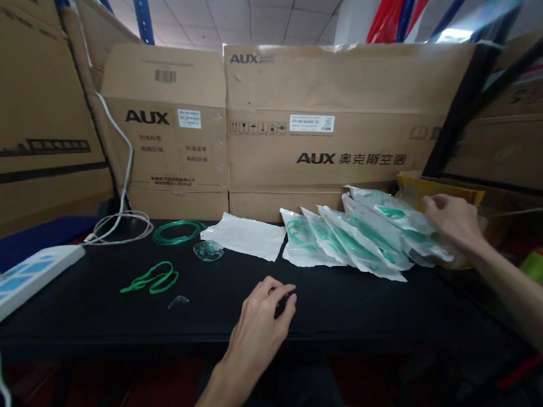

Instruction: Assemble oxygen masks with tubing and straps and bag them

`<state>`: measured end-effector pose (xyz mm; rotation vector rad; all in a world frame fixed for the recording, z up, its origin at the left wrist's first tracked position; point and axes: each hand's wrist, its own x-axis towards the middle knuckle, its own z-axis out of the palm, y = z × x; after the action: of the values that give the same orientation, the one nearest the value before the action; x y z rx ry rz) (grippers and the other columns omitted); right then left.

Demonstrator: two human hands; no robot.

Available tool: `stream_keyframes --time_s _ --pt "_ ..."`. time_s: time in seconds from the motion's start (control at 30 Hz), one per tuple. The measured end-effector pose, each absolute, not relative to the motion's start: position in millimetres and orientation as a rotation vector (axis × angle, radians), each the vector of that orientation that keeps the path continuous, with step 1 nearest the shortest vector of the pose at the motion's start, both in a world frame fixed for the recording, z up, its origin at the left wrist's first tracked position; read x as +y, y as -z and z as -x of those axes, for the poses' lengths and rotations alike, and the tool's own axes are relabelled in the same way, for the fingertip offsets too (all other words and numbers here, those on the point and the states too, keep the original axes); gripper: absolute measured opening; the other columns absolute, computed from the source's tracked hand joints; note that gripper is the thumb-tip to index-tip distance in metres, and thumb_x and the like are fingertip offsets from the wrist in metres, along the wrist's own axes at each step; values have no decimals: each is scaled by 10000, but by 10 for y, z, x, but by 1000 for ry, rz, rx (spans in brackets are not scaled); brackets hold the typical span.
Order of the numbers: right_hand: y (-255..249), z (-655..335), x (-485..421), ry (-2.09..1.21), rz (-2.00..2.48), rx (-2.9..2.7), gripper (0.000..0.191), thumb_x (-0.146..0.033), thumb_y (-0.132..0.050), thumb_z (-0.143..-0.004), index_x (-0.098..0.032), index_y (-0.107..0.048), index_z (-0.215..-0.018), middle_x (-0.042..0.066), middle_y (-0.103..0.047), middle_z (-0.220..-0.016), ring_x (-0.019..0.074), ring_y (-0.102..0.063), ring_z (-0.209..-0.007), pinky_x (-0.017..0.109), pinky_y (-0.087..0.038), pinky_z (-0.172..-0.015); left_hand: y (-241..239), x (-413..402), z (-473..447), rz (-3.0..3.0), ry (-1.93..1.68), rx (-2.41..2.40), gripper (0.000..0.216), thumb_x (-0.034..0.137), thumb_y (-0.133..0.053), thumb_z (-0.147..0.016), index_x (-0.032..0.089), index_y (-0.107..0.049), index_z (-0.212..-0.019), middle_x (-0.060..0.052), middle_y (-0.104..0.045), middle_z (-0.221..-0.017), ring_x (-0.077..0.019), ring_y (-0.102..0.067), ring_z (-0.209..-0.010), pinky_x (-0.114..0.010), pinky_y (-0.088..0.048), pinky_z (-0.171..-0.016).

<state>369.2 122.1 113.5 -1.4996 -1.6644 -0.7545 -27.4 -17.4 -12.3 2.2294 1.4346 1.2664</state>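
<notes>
Right hand [449,222] on rightmost clear plastic pouch of green tubing [394,211], grip unclear; left hand [263,326] left of pouch, loosely curled, empty. Seems light, limp, slippery: pinch sealed edge.

The right hand [453,222] covers the rightmost sealed packets [357,238], so its grip cannot be told. The power strip [14,283] runs off the left edge. A clear piece [178,302] near the green strap [151,279] is too small to identify.
</notes>
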Motion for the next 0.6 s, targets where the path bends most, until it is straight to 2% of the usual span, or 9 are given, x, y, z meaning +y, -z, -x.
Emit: stream_keyframes --time_s 0.03,0.1,0.2,0.27,0.33,0.43,0.6 --pt "-1117 -3699 1167 749 1536 -1670 404 -425 -496 -1020 -111 -749 -992 192 -749 -971 300 -720 -942 409 -548 -791 120 -174 272 -2230 -1265 1438 251 236 -552 -987 239 -748 -1144 -37 -693 -1022 -181 -686 -881 -303 -575 -806" --pt "-1078 -3676 1057 709 1572 -1725 486 -488 -486 -1002 -91 -758 -1072 246 -753 -1076 349 -703 -1060 421 -522 -853 115 -171 270 -2224 -1268 1443 251 222 -555 -982 242 -751 -1137 -31 -695 -1017 -169 -682 -851 -292 -573 -795" --pt "-999 -3624 953 652 1506 -1952 536 -501 -637 -920 -151 -667 -1325 192 -682 -1337 321 -637 -1240 361 -484 -967 112 -155 271 -2170 -1340 1470 264 218 -567 -971 237 -732 -1176 -31 -678 -1037 -148 -668 -804 -282 -577 -776" --pt "-938 -3638 952 674 1476 -2064 549 -434 -669 -911 -164 -628 -1387 178 -624 -1428 310 -623 -1272 339 -478 -985 109 -136 275 -2080 -1428 1526 294 229 -587 -960 228 -699 -1232 -43 -660 -1082 -145 -666 -815 -282 -585 -768" --pt "-883 -3702 994 715 1507 -2093 451 -329 -633 -933 -154 -667 -1347 173 -639 -1413 307 -661 -1223 335 -495 -965 97 -102 280 -1997 -1467 1588 331 245 -595 -959 221 -662 -1282 -65 -645 -1170 -164 -682 -907 -302 -598 -807" --pt "-823 -3839 1058 726 1597 -2055 347 -200 -557 -939 -120 -748 -1217 179 -732 -1265 299 -735 -1083 335 -536 -891 58 2 275 -2013 -1381 1622 383 273 -555 -989 191 -595 -1361 -119 -592 -1369 -224 -659 -1148 -375 -582 -951" --pt "-736 -3980 1034 733 1696 -2027 341 -205 -533 -945 -122 -776 -1169 224 -742 -1219 307 -765 -1001 354 -565 -775 -13 322 196 -2152 -1187 1621 444 263 -468 -1029 114 -514 -1445 -192 -485 -1535 -305 -494 -1406 -478 -413 -1165"
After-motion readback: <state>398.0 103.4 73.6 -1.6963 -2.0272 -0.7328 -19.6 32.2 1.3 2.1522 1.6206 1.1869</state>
